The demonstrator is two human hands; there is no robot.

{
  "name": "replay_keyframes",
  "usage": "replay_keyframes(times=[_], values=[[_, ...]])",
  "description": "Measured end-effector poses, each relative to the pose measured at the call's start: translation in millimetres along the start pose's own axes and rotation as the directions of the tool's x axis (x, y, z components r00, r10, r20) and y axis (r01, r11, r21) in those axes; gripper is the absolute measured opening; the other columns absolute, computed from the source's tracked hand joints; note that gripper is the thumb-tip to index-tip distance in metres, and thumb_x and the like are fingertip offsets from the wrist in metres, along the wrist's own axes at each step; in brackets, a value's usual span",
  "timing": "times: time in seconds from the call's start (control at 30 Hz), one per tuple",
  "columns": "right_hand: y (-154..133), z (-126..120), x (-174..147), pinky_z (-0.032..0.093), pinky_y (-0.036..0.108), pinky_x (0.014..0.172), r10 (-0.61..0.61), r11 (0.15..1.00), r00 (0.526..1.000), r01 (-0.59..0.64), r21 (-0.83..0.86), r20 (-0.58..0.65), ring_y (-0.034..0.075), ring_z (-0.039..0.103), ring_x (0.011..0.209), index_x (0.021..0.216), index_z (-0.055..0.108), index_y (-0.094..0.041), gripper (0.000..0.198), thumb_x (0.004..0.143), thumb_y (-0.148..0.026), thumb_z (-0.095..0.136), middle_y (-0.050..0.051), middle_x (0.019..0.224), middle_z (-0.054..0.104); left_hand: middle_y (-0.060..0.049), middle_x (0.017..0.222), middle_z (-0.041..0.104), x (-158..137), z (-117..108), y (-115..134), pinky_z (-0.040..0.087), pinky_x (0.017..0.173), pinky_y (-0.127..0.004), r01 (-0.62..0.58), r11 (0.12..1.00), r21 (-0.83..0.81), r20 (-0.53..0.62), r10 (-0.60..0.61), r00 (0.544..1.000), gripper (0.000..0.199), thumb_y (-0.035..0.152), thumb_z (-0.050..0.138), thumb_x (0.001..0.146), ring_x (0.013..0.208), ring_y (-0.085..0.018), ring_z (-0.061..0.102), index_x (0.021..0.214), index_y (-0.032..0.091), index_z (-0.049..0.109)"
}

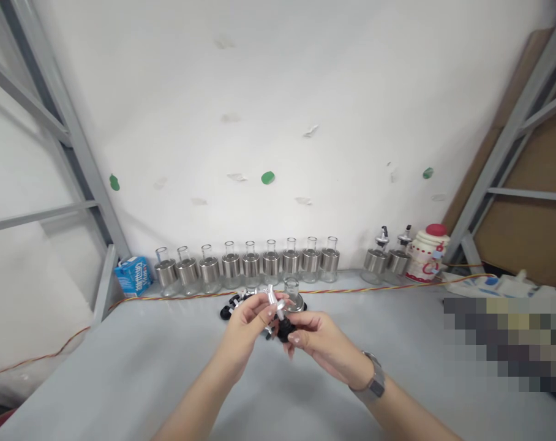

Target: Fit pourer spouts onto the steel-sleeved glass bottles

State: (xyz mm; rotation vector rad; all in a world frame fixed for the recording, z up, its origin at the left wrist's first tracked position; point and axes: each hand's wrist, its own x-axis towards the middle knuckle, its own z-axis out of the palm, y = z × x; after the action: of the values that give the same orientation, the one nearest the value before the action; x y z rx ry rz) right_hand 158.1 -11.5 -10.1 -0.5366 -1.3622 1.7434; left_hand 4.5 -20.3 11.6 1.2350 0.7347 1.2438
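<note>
Over the middle of the table, both hands are closed on one bottle pourer (282, 313), silver at the top with a black stopper below. My left hand (255, 315) pinches its silver spout between thumb and fingers. My right hand (317, 340), with a watch on the wrist, grips the black stopper end. Just behind the hands stands a glass bottle (293, 294) with an uncapped neck, its lower part hidden by them. More black and silver pourer parts (232, 304) lie beyond my left hand, partly covered by it.
Along the wall runs a row of several glass bottles with metal sleeves (250, 264). To the right stand two bottles with pourers fitted (376, 263) and a red-lidded jar (428, 254). A blue carton (135, 277) sits far left. A twisted wire (351, 290) crosses the grey table (135, 367).
</note>
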Motion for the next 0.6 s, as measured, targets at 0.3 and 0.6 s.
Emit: replay_keyframes(times=[0.3,0.6], values=[[-2.7,1.3,0.0,0.042,0.027,0.056,0.010,1.000,1.000,-0.010,0.026,-0.011,0.012,0.051,0.060,0.075,0.068,-0.011,0.019,0.064,-0.027,0.069,0.005,0.070,0.059,-0.006,0.092,0.063,0.3,-2.4,-4.9,0.039,0.054,-0.022,-0.011,1.000,-0.021,0.025,0.012,1.000,0.028,0.029,0.054,0.078,0.059,-0.009,0.048,0.102,0.019,0.060],[3.1,1.3,0.2,0.043,0.028,0.060,-0.010,0.997,0.997,0.015,0.073,-0.075,0.013,0.054,0.066,0.080,0.068,-0.013,0.019,0.065,-0.024,0.069,0.007,0.078,0.062,-0.005,0.089,0.064,2.1,-4.2,-6.2,0.039,0.059,-0.023,-0.016,1.000,0.020,0.002,0.016,1.000,0.028,0.028,0.055,0.077,0.062,-0.010,0.049,0.103,0.020,0.061]])
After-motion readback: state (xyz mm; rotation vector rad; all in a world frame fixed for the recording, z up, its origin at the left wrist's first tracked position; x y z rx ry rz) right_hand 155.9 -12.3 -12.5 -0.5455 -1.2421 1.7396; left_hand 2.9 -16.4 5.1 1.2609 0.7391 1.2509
